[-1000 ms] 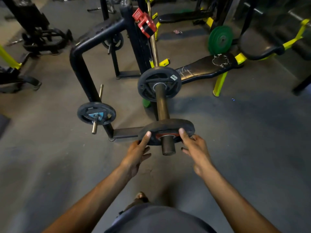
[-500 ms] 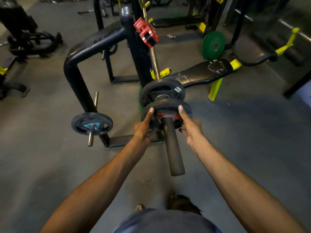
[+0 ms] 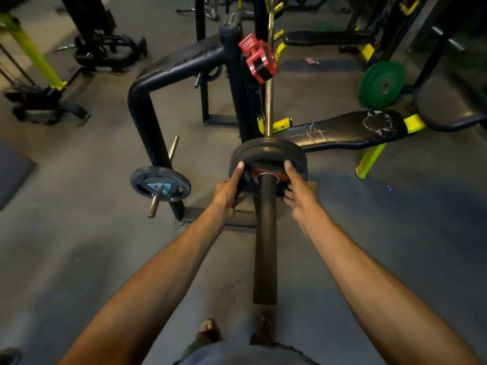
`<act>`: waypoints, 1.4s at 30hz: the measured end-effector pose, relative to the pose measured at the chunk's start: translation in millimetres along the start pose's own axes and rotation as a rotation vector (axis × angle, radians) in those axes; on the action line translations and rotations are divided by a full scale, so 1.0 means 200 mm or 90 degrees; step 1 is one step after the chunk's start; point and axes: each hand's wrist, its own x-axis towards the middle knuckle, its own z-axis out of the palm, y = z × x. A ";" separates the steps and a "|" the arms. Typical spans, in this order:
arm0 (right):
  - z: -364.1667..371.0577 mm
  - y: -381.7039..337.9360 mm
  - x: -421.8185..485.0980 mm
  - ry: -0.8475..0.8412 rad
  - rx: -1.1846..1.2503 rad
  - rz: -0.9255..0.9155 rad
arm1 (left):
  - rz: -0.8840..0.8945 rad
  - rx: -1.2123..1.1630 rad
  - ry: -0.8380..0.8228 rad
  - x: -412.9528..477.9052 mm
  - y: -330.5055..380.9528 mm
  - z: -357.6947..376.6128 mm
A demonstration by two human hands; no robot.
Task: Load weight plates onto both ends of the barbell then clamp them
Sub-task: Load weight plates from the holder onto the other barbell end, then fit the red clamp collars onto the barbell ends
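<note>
**Second plate seated against the first on the near sleeve**

Your weight plate (image 3: pixel 266 160) sits on the barbell sleeve (image 3: pixel 264 233), just above centre of the view, pushed up flush against another plate behind it so the two read as one stack. Both your hands hold it by the rim: the left hand (image 3: pixel 228 196) at 9 o'clock with its thumb laid over the face, the right hand (image 3: pixel 299 193) at 3 o'clock, fingers curled round the edge. The red centre ring shows around the sleeve, which runs on toward you at 6 o'clock with its end bare.

Half a second ago the plate you hold stood a little short of the first one, with a gap visible; a second ago it was only just on the sleeve's tip. It has slid all the way inward since, and more bare sleeve now shows on your side.

Beyond the plates, at 12 o'clock, the red collar clamp (image 3: pixel 258 60) hangs by the rack upright (image 3: pixel 237 83). At 9 o'clock a small plate (image 3: pixel 160 183) is stored on a peg of the plate rack. At 2 o'clock green bumper plates (image 3: pixel 382 84) stand beyond the black bench (image 3: pixel 347 130).
</note>
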 end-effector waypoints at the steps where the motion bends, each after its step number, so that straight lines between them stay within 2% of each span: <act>1: 0.00 0.01 -0.03 0.012 0.005 -0.008 | 0.000 0.008 0.004 -0.02 -0.01 -0.02; 5: 0.07 0.15 -0.18 0.059 -0.030 -0.146 | 0.030 0.064 0.007 -0.12 -0.11 -0.19; 9: 0.25 0.32 -0.32 -0.093 -0.213 -0.259 | 0.036 0.155 0.018 -0.15 -0.19 -0.50; 13: 0.54 0.42 -0.36 -0.185 -0.288 -0.244 | 0.046 0.171 0.040 -0.11 -0.15 -0.82; 21: 1.24 0.71 -0.34 -0.209 -0.385 -0.233 | 0.062 0.185 0.052 0.08 0.02 -1.55; 29: 1.94 0.84 -0.42 -0.259 -0.432 -0.229 | 0.076 0.205 0.070 0.21 0.35 -2.14; 34: 2.30 0.83 -0.35 -0.283 -0.450 -0.221 | 0.092 0.213 0.077 0.42 0.55 -2.38; 42: 2.68 0.69 -0.16 -0.294 -0.434 -0.229 | 0.160 0.275 0.050 0.76 0.88 -2.50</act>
